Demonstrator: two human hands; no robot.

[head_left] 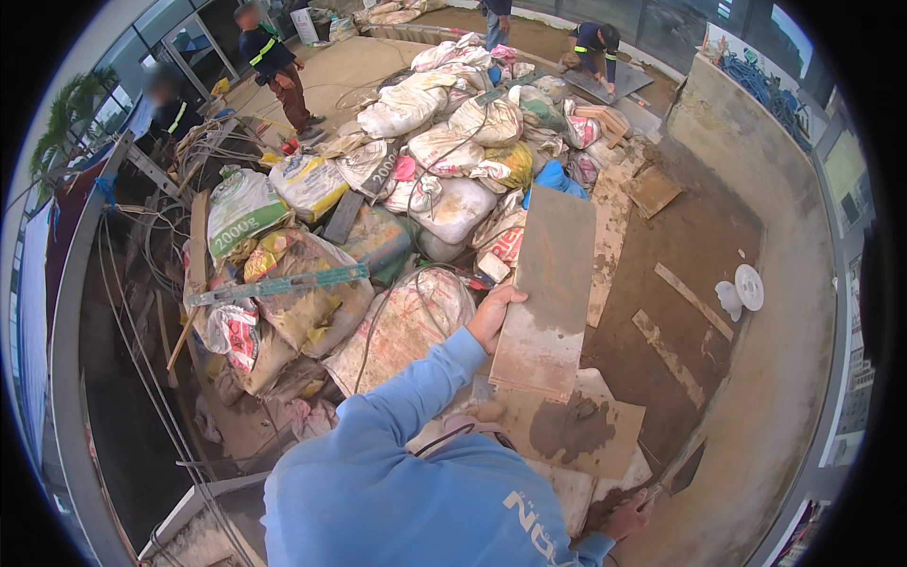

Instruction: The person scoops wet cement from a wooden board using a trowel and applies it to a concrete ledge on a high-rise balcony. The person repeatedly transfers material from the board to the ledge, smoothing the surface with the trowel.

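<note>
A long flat grey-brown tile (550, 255) stands tilted in front of me, with a damp patch on its lower half. My left hand (493, 317) is closed on its left edge. At the lower right my right hand (628, 515) is closed on a trowel, whose dark pointed blade (689, 468) lies near the concrete wall. Under the tile's lower end is a tan board (614, 442) bearing a dark wet smear of mortar (570, 430). Both of my sleeves are light blue. Most of the right hand's fingers and the trowel's handle are hard to make out.
Filled sacks (453, 208) are heaped left and ahead, with a green straight bar (283, 283) across them. A concrete wall (737, 151) curves along the right. Wood strips (694, 300) and a white plastic piece (749, 287) lie nearby. A co-worker (595, 57) bends over a slab.
</note>
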